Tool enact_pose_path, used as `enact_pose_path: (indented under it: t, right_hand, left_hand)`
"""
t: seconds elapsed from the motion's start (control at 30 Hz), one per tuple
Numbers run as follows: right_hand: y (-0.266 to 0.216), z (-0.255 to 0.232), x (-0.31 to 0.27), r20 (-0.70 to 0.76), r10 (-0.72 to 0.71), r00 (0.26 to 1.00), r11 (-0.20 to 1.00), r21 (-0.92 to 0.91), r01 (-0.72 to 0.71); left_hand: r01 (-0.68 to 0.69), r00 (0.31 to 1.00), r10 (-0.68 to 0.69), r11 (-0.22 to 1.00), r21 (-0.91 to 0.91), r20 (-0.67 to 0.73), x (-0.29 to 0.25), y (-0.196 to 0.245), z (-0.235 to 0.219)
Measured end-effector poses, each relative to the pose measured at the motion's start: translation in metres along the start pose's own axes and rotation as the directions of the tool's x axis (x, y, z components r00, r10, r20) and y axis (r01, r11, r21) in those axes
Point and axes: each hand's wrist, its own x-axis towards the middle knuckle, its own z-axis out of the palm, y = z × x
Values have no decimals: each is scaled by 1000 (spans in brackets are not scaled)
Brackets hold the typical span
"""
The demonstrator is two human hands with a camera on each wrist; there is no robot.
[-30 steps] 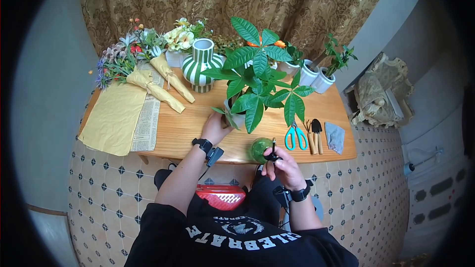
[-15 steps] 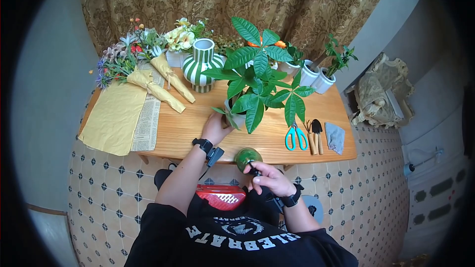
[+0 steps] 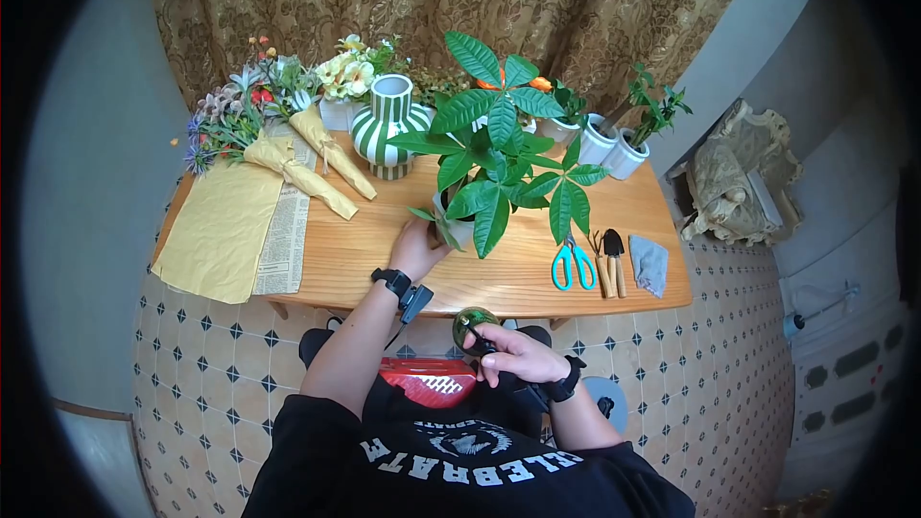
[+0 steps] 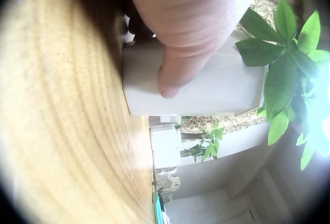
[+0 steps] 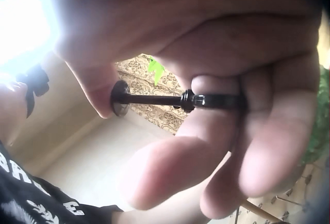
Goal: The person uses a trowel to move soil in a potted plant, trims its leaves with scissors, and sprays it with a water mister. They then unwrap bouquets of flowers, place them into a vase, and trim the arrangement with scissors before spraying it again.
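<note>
My left hand (image 3: 416,249) grips the white pot (image 4: 221,87) of a leafy green plant (image 3: 487,194) near the middle of the table. In the left wrist view its thumb lies along the pot's flat side. By the table's front edge, my right hand (image 3: 526,357) holds a green spray bottle (image 3: 464,326) with a black pump. Its fingers curl around the black neck, and the thumb sits at the round end of the plunger (image 5: 154,100). Most of the bottle's body is hidden behind the hand in the right wrist view.
Teal scissors (image 3: 574,267), small garden tools (image 3: 612,269) and a grey cloth (image 3: 649,267) lie on the right. A striped vase (image 3: 384,134) and white pots (image 3: 625,158) stand behind. Wrapped flowers (image 3: 297,173) and brown paper (image 3: 216,230) lie left. A red object (image 3: 432,382) is below the table.
My right hand has drawn the spray bottle left and back toward my body, from over the table to its front edge. The left hand stays on the pot.
</note>
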Motion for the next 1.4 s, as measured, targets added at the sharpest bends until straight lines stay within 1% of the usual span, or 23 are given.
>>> enact_pose_path:
  t: [0.1,0.2,0.3,0.4,0.5,0.7,0.8,0.83,0.93,1.03,1.13,1.3,1.4]
  right_hand:
    - [1,-3,0,-13,-18,1000,1000,8,18]
    - [0,-3,-1,-52,-82,995,993,78,86]
    - [3,-5,-2,-56,-96,994,993,67,99]
    - [1,-4,-3,-50,-57,997,998,16,58]
    - [1,-4,-3,-60,-16,998,994,107,22]
    - [-3,-5,-6,-125,-134,983,976,155,153]
    - [-5,-6,-7,-230,-158,960,967,159,197]
    - [-5,-7,-8,-257,-149,955,962,186,201]
    - [0,-13,-6,-271,-163,949,954,201,222]
    - [4,-19,-6,-320,-216,922,936,201,289]
    - [-1,-19,-9,-361,-207,909,932,208,295]
    - [-3,-23,-11,-427,-241,872,917,194,349]
    - [-6,-25,-13,-449,-232,863,911,211,354]
  left_hand:
    - [-2,1000,2,1000,11,2,0,0,0]
    - [-3,1000,3,1000,4,-2,0,1,0]
    - [-10,1000,10,1000,11,-4,-1,-1,0]
    - [-27,999,28,999,21,-17,-1,-2,1]
    - [-27,999,27,999,17,-22,-1,-2,1]
    - [-8,1000,8,1000,21,-8,-1,3,-1]
    - [-8,1000,8,1000,19,-14,-1,2,-1]
    - [-8,1000,8,1000,17,-17,-1,1,0]
    - [-12,1000,12,1000,12,-18,-1,0,1]
    - [-8,1000,8,1000,15,-3,0,0,0]
    - [1,1000,-1,1000,19,12,0,1,0]
    - [-11,1000,11,1000,21,-3,-1,0,0]
    - [-18,1000,18,1000,20,-7,0,0,0]
